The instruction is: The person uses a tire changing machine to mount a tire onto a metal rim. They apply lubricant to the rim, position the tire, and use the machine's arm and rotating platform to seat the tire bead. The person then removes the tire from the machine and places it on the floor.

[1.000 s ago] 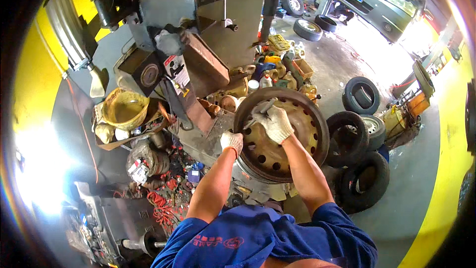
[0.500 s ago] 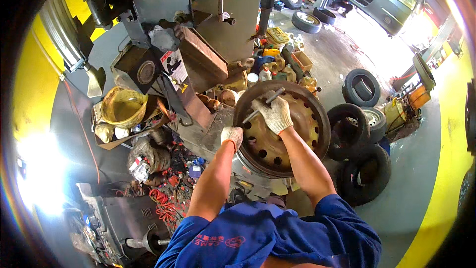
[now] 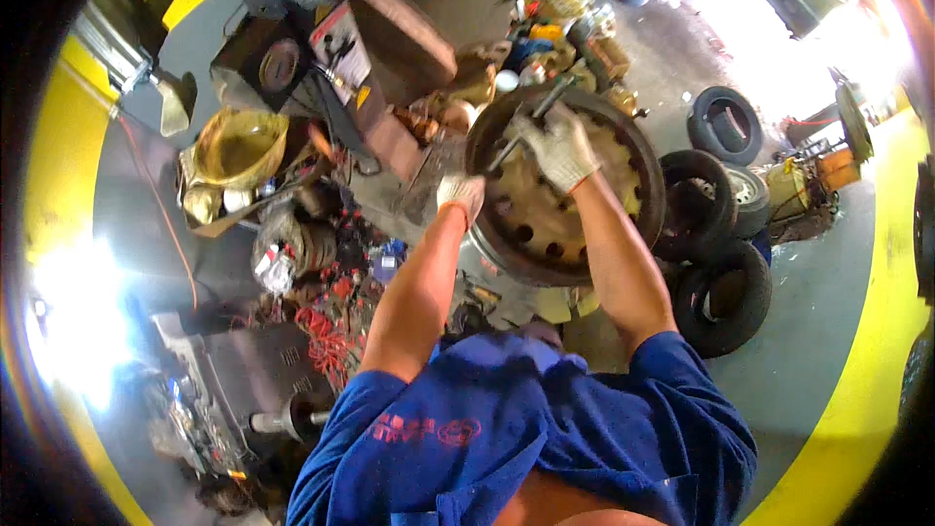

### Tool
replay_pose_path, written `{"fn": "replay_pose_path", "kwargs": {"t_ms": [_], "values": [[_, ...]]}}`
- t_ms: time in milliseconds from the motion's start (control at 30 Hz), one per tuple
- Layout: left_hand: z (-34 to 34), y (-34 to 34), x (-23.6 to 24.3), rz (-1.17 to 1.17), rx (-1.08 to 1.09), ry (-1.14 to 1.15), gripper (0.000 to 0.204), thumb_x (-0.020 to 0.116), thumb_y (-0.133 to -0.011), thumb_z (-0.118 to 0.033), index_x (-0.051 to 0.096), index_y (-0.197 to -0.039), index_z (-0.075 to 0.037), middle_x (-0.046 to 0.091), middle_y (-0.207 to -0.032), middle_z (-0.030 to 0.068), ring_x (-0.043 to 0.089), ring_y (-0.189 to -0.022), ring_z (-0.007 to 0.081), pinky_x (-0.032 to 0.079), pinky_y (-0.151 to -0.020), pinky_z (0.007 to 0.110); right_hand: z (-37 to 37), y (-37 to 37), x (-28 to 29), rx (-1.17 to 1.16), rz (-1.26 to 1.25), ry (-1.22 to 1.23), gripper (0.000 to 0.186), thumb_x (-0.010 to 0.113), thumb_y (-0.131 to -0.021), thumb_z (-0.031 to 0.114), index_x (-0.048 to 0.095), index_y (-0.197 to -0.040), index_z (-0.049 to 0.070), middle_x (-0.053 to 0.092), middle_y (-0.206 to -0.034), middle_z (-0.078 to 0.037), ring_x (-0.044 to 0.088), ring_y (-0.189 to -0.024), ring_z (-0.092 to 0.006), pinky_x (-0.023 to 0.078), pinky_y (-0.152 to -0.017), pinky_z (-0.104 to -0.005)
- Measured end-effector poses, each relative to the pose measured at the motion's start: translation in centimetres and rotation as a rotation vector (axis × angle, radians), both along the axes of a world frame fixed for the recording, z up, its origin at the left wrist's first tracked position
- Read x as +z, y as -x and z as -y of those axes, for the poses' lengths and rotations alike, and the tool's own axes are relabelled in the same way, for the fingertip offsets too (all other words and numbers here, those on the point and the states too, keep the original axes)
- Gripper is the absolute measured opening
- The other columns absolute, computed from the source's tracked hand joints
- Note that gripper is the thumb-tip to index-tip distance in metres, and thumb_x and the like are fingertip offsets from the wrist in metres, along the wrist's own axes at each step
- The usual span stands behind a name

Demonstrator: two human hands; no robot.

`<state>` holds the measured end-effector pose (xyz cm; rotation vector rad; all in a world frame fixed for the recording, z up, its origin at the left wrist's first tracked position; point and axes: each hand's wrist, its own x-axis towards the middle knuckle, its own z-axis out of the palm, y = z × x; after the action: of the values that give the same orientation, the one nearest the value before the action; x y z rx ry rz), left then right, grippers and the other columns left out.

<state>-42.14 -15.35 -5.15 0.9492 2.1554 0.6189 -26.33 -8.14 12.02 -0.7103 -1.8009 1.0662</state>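
Observation:
A round, rusty brown steel wheel rim [image 3: 614, 219] with holes around its disc is in front of me, carrying no tyre. Across its middle runs a dark metal bar [image 3: 553, 97], slanting up to the right. My right hand [image 3: 563, 151], in a white knit glove, is closed around the middle of this bar, which partly hides the hub behind it. My left hand [image 3: 461, 197], gloved the same way, is closed on the rim's left edge; its fingertips are hidden. The picture is slightly blurred.
Several tyres [image 3: 723, 297] lie on the floor at right. A machine with a tilted tray [image 3: 399, 24] stands at upper left, near a dirty yellow basin [image 3: 239, 148]. Bottles and containers [image 3: 555, 49] crowd beyond the rim. Tangled red cords [image 3: 326, 341] lie at lower left.
The view has tilted, so the rim and my hands sit higher in the picture. Both hands keep their places on the bar and rim edge. The bar's slant looks steeper.

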Motion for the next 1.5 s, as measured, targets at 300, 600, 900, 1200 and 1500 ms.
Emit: {"fn": "replay_pose_path", "kwargs": {"t_ms": [300, 600, 900, 1200, 1500], "values": [[0.6, 0.1, 3.4, 0.177, 0.115, 0.163, 0.033, 0.057, -0.083, -0.023, 0.075, -0.1, -0.001, 0.075, -0.106, 0.0199, 0.071, -0.102, 0.0374, 0.055, -0.088, 0.04, 2.0, -1.0, 1.2, -0.204, 0.288, -0.05, 0.02, 0.076, -0.09, 0.017, 0.07, -0.102, 0.002, 0.074, -0.088, -0.01, 0.07, -0.08, -0.021, 0.054, -0.075, -0.033], [1.0, 1.1, -2.5, 0.137, 0.037, -0.001, 0.029, 0.055, -0.09, -0.026, 0.072, -0.092, -0.004, 0.071, -0.092, 0.0113, 0.063, -0.081, 0.0263, 0.052, -0.075, 0.04, 1.7, -0.2, 1.3, -0.142, 0.403, -0.265, 0.032, 0.073, -0.095, 0.027, 0.071, -0.105, -0.002, 0.074, -0.102, -0.013, 0.067, -0.09, -0.0259, 0.051, -0.084, -0.0406], [4.1, -0.2, 6.0, -0.032, -0.114, -0.036, 0.029, 0.06, -0.084, -0.023, 0.078, -0.1, -0.007, 0.075, -0.102, 0.0184, 0.072, -0.096, 0.0353, 0.057, -0.082, 0.042, 0.6, -3.0, 2.2, -0.002, 0.335, -0.147, 0.036, 0.068, -0.097, 0.026, 0.067, -0.114, -0.006, 0.068, -0.098, -0.011, 0.061, -0.087, -0.0185, 0.051, -0.078, -0.0346], [3.2, -0.4, 5.9, 0.296, 0.285, -0.045, 0.026, 0.067, -0.08, -0.026, 0.079, -0.093, -0.007, 0.076, -0.098, 0.017, 0.075, -0.093, 0.0314, 0.058, -0.079, 0.041, 0.9, -1.7, 2.7, 0.019, 0.266, 0.015, 0.029, 0.068, -0.098, 0.025, 0.066, -0.11, -0.001, 0.063, -0.084, -0.005, 0.055, -0.072, -0.0132, 0.046, -0.063, -0.0289], [2.3, -0.7, 4.1, 0.163, 0.144, -0.076, 0.024, 0.066, -0.079, -0.024, 0.079, -0.089, -0.007, 0.076, -0.096, 0.0176, 0.075, -0.089, 0.0331, 0.058, -0.077, 0.042, 1.1, -0.5, 2.9, -0.09, 0.243, 0.063, 0.032, 0.066, -0.098, 0.027, 0.063, -0.108, -0.003, 0.062, -0.084, -0.01, 0.056, -0.071, -0.0145, 0.047, -0.06, -0.0288]]}}
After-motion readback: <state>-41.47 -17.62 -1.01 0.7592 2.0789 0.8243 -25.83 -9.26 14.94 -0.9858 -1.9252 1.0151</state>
